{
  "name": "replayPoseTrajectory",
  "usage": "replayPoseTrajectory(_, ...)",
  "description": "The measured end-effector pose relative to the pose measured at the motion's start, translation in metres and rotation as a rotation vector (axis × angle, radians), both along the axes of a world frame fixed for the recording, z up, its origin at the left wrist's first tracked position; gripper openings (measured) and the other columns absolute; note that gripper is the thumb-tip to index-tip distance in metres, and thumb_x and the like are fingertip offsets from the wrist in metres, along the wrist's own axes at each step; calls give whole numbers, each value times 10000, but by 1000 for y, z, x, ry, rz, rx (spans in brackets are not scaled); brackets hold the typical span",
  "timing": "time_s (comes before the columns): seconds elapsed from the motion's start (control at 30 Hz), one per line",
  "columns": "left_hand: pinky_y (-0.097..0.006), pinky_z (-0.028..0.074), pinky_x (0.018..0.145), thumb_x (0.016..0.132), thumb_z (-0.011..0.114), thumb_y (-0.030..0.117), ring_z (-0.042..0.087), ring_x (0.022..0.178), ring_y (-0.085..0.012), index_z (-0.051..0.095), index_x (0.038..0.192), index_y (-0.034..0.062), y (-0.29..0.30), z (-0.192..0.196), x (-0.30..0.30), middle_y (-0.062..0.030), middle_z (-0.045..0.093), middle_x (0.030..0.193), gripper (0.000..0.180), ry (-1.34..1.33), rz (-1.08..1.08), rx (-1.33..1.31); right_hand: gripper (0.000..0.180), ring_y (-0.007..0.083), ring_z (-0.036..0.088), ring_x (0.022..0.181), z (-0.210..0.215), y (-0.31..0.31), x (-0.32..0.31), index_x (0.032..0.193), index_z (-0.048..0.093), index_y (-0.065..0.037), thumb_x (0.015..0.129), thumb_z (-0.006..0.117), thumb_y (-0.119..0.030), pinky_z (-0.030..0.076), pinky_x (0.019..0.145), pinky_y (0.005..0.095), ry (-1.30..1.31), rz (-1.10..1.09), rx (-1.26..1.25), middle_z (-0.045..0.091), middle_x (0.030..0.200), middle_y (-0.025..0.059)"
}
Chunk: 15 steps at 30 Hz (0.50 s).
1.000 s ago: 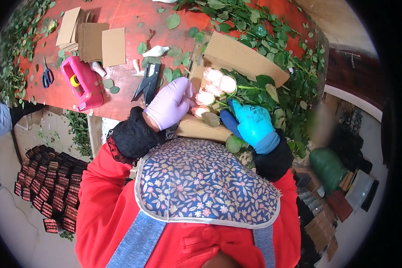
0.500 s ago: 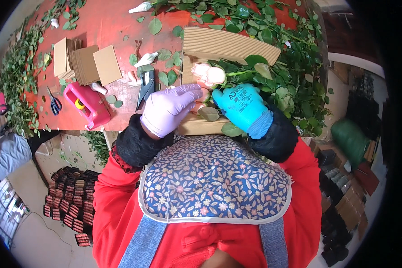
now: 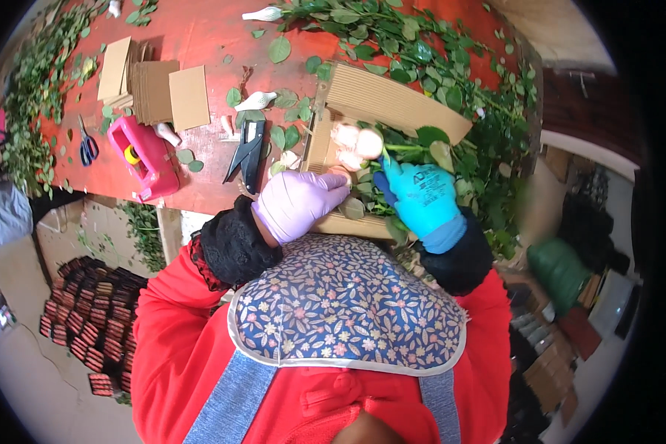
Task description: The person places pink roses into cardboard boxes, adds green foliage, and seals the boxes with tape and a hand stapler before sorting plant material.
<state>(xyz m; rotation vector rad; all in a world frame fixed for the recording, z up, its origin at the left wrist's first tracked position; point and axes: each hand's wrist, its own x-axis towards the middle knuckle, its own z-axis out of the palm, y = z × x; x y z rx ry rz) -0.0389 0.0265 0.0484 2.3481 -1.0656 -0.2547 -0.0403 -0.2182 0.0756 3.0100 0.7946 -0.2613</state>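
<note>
Several pale pink roses lie heads to the left on a sheet of corrugated cardboard, stems and leaves stretching right. My left hand, in a lavender glove, reaches the lowest rose with its fingertips closed together on the bloom. My right hand, in a blue glove, is curled over the stems and leaves just right of the blooms. Its index finger points up beside a rose head and the dark-tipped thumb sits below. What those fingers grip is hidden. A loose brownish leaf lies between the hands.
Left on the red table are a black stapler, a pink tape dispenser, scissors and cardboard pieces. Netted white buds lie nearby. Leafy stems crowd the right. Another person's sleeve shows far left.
My hands have drawn farther apart, uncovering more of the pink blooms. The left slid down to the lowest rose and the right shifted right. The cardboard sits more tilted as the view turned.
</note>
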Motion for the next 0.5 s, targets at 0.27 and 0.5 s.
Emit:
replayPoseTrajectory(0.27, -368, 563, 626, 853, 583, 131, 694, 804, -265, 642, 1144, 116, 0, -12, -6, -64, 677, 1090, 298, -46, 9, -66, 118, 300, 626, 583, -19, 18, 8, 972, 568, -109, 873, 592, -168, 477, 504, 427, 144, 55, 62, 623, 707, 101)
replayPoseTrajectory(0.5, -392, 540, 567, 912, 564, 203, 680, 735, -271, 621, 1147, 112, -3, 3, 7, -89, 672, 968, 259, -43, 70, -151, 100, 294, 616, 561, -20, 16, 5, 944, 584, -112, 867, 599, -173, 480, 504, 415, 109, 84, 21, 613, 689, 94)
